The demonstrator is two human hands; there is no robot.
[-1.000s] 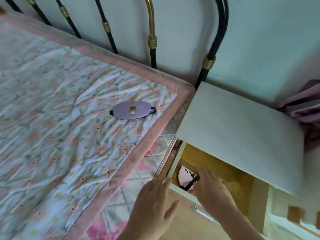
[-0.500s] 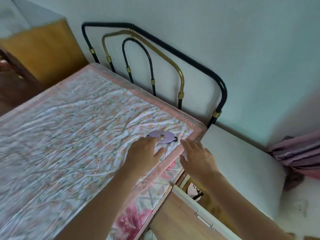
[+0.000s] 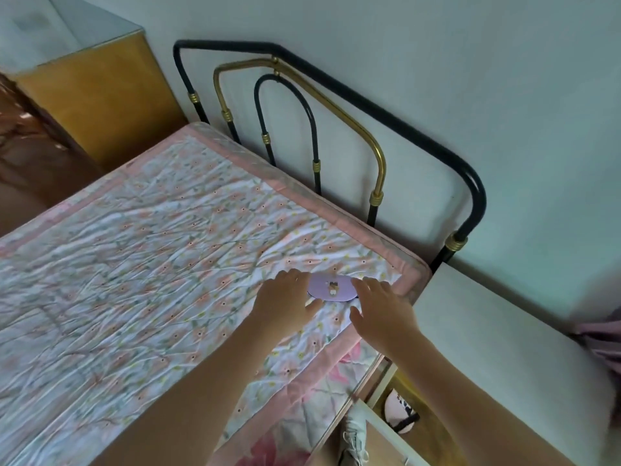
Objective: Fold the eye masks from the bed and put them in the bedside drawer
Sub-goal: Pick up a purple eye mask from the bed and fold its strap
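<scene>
A lilac eye mask (image 3: pixel 331 288) with a small animal print lies flat on the floral quilt (image 3: pixel 161 264), near the bed's head corner. My left hand (image 3: pixel 285 297) rests with spread fingers on its left end. My right hand (image 3: pixel 381 306) covers its right end, fingers apart. Neither hand has lifted it. Low at the right, the bedside drawer (image 3: pixel 383 418) stands open. A folded pale pink eye mask (image 3: pixel 398 412) with a black strap lies inside it.
The white-topped bedside cabinet (image 3: pixel 497 351) stands right of the bed. A black and brass metal headboard (image 3: pixel 376 196) runs against the wall. A wooden cabinet (image 3: pixel 97 99) is at the far left. A white shoe (image 3: pixel 354 438) shows on the floor.
Both hands left the drawer, where the pink mask stays, and moved up onto the bed. They now sit on either end of the lilac mask.
</scene>
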